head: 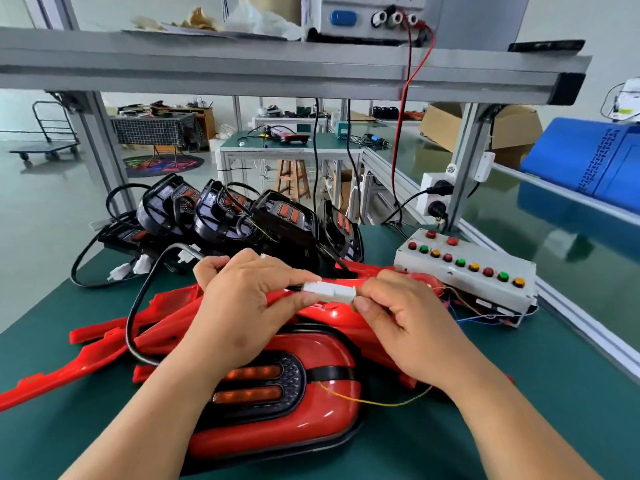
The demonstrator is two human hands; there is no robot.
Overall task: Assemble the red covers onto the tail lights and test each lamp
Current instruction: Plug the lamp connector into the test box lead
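I am watching both hands meeting over the middle of the bench. The left hand is pinching one white plug between thumb and fingers, and the right hand is pinching the second plug. The two are touching end to end, and I cannot tell whether they are fully seated. A black cable is looping from the left hand round the left side and under the left wrist.

The covered lamp is lying nearest me, partly under both forearms, with its red cover on and two amber strips facing up. A thin yellow wire is trailing from it to the right, under the right wrist. Loose red covers are lying heaped just behind it, partly hidden by the hands. Farther off, bare lamps are standing in a row with their cables. The button box is sitting to the right, with thin wires trailing from its near end. Overhead, a shelf is carrying a power supply, and a red lead is hanging down from it.
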